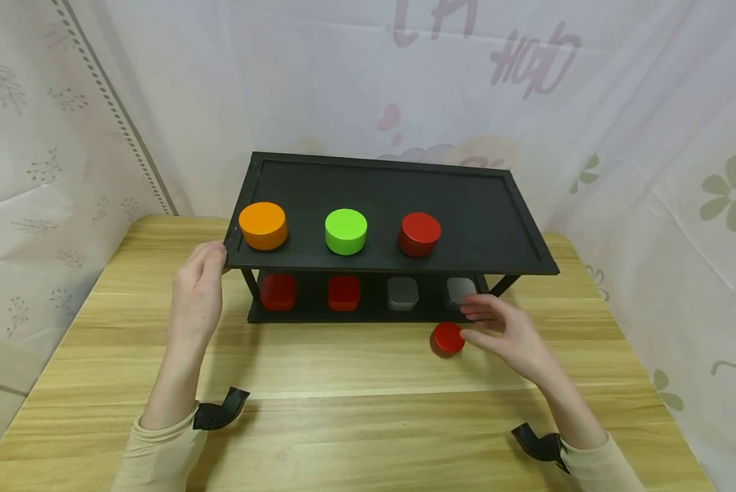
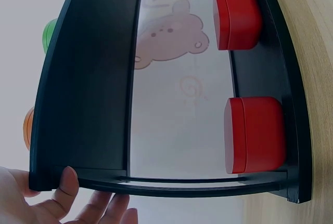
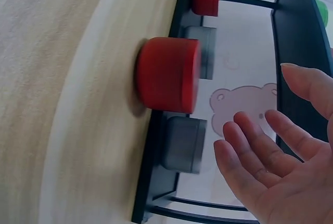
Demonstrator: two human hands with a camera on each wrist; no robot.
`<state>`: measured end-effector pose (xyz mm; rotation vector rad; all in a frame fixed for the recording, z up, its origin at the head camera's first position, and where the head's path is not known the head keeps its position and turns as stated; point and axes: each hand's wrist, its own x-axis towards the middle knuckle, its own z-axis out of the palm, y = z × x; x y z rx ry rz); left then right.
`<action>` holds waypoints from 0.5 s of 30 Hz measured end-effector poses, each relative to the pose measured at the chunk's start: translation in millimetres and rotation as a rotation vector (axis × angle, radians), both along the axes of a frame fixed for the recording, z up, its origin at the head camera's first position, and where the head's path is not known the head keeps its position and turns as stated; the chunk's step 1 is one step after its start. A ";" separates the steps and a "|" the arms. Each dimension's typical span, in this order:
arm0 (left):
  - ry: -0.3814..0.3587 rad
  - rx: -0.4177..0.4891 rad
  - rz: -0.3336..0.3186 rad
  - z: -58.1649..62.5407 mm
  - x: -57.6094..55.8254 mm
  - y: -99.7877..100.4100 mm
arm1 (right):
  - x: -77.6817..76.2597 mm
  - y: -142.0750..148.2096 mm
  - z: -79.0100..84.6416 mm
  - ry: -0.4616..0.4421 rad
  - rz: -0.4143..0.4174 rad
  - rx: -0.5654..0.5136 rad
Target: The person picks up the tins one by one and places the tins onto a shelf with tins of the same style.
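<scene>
A black two-tier shelf stands on the wooden table. At its upper front left corner, my left hand grips the edge of the top board; in the left wrist view, fingers reach underneath and round the side. My right hand hovers with loosely spread fingers beside a round red tin, which sits on the table before the shelf's right part. In the right wrist view, a gap shows between those fingers and the red tin. The palm holds nothing.
On the top board stand round orange, green and red tins. Below are two squarish red tins and two grey tins. A printed white curtain hangs behind the table.
</scene>
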<state>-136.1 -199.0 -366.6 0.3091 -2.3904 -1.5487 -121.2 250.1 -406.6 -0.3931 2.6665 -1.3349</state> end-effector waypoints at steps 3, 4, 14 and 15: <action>0.001 -0.002 0.000 -0.3 -0.1 -0.1 | -1.5 1.0 -4.4 -0.007 0.006 0.007; 0.003 -0.002 0.000 -0.5 -0.1 -0.2 | -1.8 1.0 -5.5 -0.011 0.009 0.013; 0.001 -0.004 0.001 -1.3 -0.2 -0.8 | -5.1 -3.2 -14.0 -0.051 0.005 0.034; 0.000 -0.005 0.001 -1.3 -0.3 -0.9 | -5.6 -3.5 -15.3 -0.051 0.006 0.037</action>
